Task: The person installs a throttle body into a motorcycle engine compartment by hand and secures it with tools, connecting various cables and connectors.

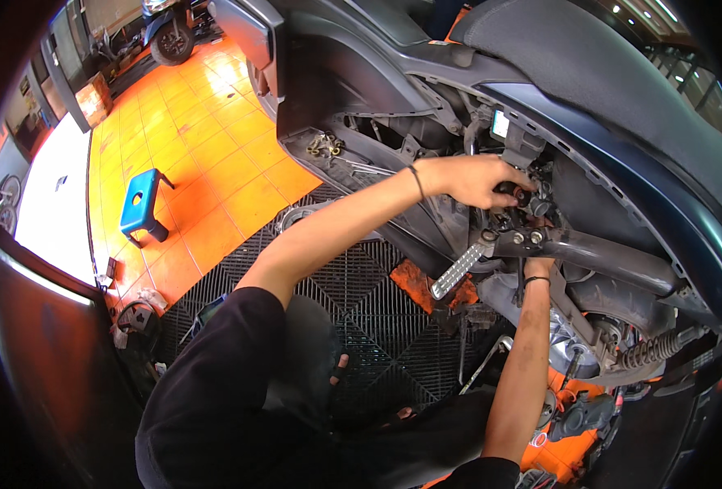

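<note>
A dark blue scooter [662, 175] stands at the right, with the mechanical parts under its long black seat [597, 73] exposed. My left hand [479, 181] reaches into that opening, thumb and fingers closed around a small dark part that I cannot make out. Lower down, my right hand [540, 265] comes up from beneath, behind a dark frame tube [605, 253]. Its fingers are mostly hidden by the tube and the parts around it; a fingertip shows just above the tube, near my left hand. A silver ridged footrest [463, 269] sticks out beside my right wrist.
Ratchet-like tools and small brass-coloured parts [326, 145] lie on the scooter's footboard. A black slatted mat [353, 285] covers the floor beneath me. A blue stool [139, 202] stands on orange tiles at the left. Loose parts [581, 416] lie at the lower right, under a coil spring [650, 350].
</note>
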### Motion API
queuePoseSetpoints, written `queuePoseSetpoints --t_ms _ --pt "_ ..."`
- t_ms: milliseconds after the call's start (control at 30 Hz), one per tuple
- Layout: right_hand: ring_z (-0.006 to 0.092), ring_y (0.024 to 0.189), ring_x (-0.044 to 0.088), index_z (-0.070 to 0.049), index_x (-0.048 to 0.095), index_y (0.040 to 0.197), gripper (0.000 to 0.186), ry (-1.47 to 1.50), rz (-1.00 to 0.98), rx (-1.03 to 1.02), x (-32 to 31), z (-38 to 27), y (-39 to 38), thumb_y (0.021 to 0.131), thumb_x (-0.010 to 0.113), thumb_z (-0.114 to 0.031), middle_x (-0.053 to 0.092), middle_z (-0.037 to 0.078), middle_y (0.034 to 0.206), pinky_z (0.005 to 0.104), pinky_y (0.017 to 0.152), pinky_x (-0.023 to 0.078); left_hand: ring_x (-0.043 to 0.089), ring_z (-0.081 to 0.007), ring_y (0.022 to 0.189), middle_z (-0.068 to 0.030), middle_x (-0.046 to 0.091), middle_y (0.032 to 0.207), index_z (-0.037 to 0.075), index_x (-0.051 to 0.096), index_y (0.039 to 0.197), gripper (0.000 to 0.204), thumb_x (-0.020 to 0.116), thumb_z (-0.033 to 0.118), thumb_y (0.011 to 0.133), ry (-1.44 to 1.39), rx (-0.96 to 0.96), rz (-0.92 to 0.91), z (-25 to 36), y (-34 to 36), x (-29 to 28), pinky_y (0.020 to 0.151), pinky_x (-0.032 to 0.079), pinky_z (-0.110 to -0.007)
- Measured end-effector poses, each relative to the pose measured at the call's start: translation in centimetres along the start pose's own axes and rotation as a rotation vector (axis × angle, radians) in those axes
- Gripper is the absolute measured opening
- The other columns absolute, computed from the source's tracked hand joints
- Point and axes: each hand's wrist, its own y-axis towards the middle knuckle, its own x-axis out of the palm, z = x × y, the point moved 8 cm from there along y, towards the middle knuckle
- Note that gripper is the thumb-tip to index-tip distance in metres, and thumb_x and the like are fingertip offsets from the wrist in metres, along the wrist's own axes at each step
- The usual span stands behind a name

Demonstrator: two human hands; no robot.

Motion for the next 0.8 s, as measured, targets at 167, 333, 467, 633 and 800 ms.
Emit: queuePoseSetpoints --t_ms 167,333,467,633,800 --pt "0.0125 0.075 0.06 -0.004 0.062 0.102 0.026 0.662 -0.101 0.417 1.6 -0.6 -0.6 0.096 0.062 -0.029 0.067 0.006 0.089 0.0275 0.069 0.049 0.065 -0.0227 0.107 -0.0135 0.067 0.118 -0.001 0.063 0.121 0.038 0.057 0.028 0.096 -0.308 -0.346 -0.305 -2.1 -5.2 -6.5 0.095 0.051 -0.034" --pt "0.0113 0.077 0.059 -0.003 0.066 0.101 0.029 0.441 -0.101 0.417 0.9 -2.6 -0.2 0.098 0.059 -0.031 0.066 0.004 0.087 0.0263 0.069 0.048 0.069 -0.0177 0.077 -0.0092 0.072 0.096 0.0 0.069 0.108 0.029 0.06 0.017 0.085 -0.067 -1.042 -0.236 -11.8 -15.7 -11.4 0.068 0.055 -0.028" --pt "0.014 0.092 0.061 -0.002 0.057 0.115 0.031 0.481 -0.172 0.512 1.8 -1.1 -0.6 0.098 0.058 -0.028 0.069 0.008 0.104 0.028 0.081 0.048 0.069 -0.0197 0.067 -0.0105 0.073 0.087 0.006 0.073 0.098 0.025 0.065 0.013 0.075 0.281 -1.255 -0.285 -20.7 -22.1 -10.3 0.056 0.054 -0.033" --pt "0.016 0.102 0.061 -0.004 0.055 0.115 0.024 0.63 -0.137 0.551 2.5 -0.7 -1.0 0.099 0.054 -0.022 0.068 0.01 0.11 0.0286 0.089 0.048 0.067 -0.0299 0.096 -0.0111 0.072 0.101 0.014 0.074 0.097 0.026 0.073 0.019 0.072 0.461 -0.921 -0.183 -21.9 -23.1 -7.3 0.082 0.054 -0.04" --pt "0.0192 0.107 0.06 -0.004 0.053 0.115 0.019 0.646 -0.182 0.446 1.6 0.5 -0.5 0.098 0.052 -0.012 0.064 0.012 0.116 0.0301 0.094 0.046 0.067 -0.0306 0.096 -0.0089 0.072 0.099 0.018 0.075 0.096 0.022 0.072 0.021 0.074 0.528 -0.846 -0.214 -21.5 -21.6 -5.6 0.083 0.054 -0.041"
